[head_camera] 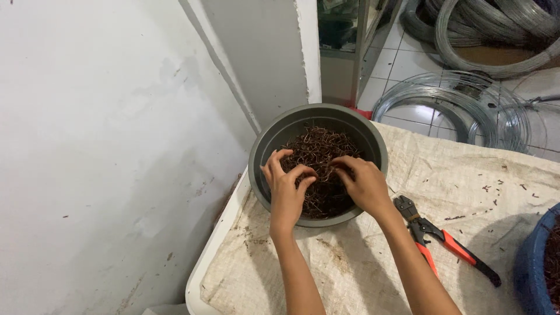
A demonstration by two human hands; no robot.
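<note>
A grey round basin (373, 139) stands at the far left end of a table covered with a stained white sack cloth (466, 175). It holds a tangled heap of rusty brown wire hooks (318, 146). My left hand (284, 185) reaches in over the near rim, its fingers curled down into the heap. My right hand (360, 182) is beside it, fingertips pinching at hooks in the middle of the pile. Whether either hand has lifted a hook clear, I cannot tell.
Bolt cutters with red-orange handles (446, 240) lie on the cloth right of my right arm. A blue basin's rim (528, 262) shows at the right edge. Coils of grey wire (461, 102) lie on the tiled floor beyond. A white wall (105, 146) rises at left.
</note>
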